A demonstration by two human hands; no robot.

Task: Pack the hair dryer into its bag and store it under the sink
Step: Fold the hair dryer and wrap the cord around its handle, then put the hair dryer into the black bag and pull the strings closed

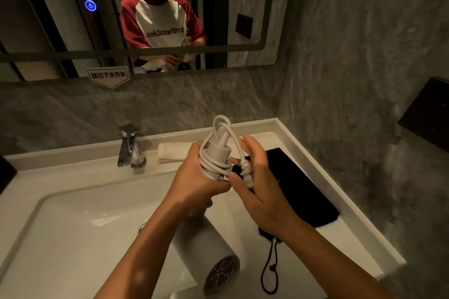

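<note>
A white hair dryer (206, 247) hangs upside down above the sink, its barrel with the grille at the bottom and its handle pointing up. My left hand (194, 177) grips the handle, with the white cord (220, 143) coiled around it. My right hand (257, 177) pinches the plug end of the cord (246, 172) just right of the handle. A black drawstring bag (298, 189) lies flat on the counter at the right, its cord (269, 267) trailing toward me.
A white basin (73, 238) fills the lower left, with a chrome faucet (128, 145) at its back. A folded white towel (170, 152) lies behind my hands. Grey stone wall (364, 80) bounds the counter on the right; a mirror (60, 19) hangs above.
</note>
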